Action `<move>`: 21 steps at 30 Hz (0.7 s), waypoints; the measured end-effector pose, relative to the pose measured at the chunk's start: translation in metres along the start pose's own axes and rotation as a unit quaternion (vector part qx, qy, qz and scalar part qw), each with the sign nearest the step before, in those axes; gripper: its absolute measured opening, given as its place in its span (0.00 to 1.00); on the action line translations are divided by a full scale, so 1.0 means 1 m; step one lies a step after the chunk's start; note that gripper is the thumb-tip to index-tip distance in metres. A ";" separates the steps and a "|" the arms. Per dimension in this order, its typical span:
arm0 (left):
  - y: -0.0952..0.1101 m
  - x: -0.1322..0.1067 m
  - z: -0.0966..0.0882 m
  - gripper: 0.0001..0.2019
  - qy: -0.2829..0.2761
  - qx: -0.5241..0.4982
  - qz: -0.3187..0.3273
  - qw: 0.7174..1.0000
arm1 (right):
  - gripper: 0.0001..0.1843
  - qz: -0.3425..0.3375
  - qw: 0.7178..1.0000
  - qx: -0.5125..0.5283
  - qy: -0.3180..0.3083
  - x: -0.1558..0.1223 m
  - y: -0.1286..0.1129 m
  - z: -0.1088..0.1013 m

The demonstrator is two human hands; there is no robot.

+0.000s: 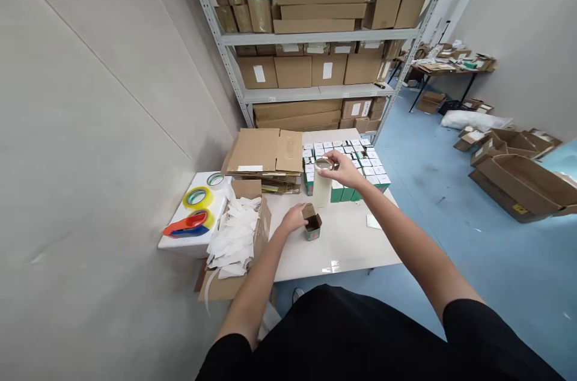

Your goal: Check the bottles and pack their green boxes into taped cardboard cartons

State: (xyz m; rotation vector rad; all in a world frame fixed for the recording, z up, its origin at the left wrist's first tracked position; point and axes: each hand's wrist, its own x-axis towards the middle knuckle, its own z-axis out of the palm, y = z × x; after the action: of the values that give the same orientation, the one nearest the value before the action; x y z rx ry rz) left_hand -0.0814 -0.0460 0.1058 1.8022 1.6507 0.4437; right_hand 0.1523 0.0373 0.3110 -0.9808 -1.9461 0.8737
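Observation:
My left hand (294, 219) grips the left side of a small open cardboard box (314, 233), green and pink outside and brown inside. The box stands on the white table (347, 243), its flap raised. Above and to its right, my right hand (341, 168) pinches a pale, cream-coloured cylinder-like thing (321, 190) by its shiny round top. Whether this is a container or a roll with a hanging strip, I cannot tell. Behind my right hand stand rows of small green boxes (349, 193) with white tops, several of them open.
Flattened cartons (255, 149) lie at the table's back left. Nearer, a carton (262, 231) holds white paper strips (234, 237). Tape rolls (198, 197) and an orange tape dispenser (187, 225) sit on a white surface at left. A metal shelf (315, 38) with boxes rises behind.

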 end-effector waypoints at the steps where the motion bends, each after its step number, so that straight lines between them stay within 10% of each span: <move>1: 0.010 -0.001 -0.018 0.37 0.036 -0.022 0.028 0.999 | 0.29 -0.007 1.000 -0.004 0.006 0.000 -0.001 -0.002; 8: 0.120 -0.012 -0.114 0.51 0.147 -0.232 0.166 0.947 | 0.30 -0.004 0.998 -0.010 0.057 0.001 -0.005 0.006; 13: 0.165 -0.004 -0.110 0.56 0.195 -0.268 0.167 0.929 | 0.31 -0.002 0.998 0.027 0.049 0.001 0.003 0.009; 21: 0.162 0.002 -0.112 0.59 0.210 -0.355 0.143 0.900 | 0.58 0.061 0.953 0.261 -0.141 -0.039 0.039 0.005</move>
State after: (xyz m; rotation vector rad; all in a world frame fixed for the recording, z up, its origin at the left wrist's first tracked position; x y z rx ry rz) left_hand -0.0306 -0.0183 0.2937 1.4249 1.2142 1.4457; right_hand 0.1764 0.0212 0.2644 -0.6893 -1.7437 1.5737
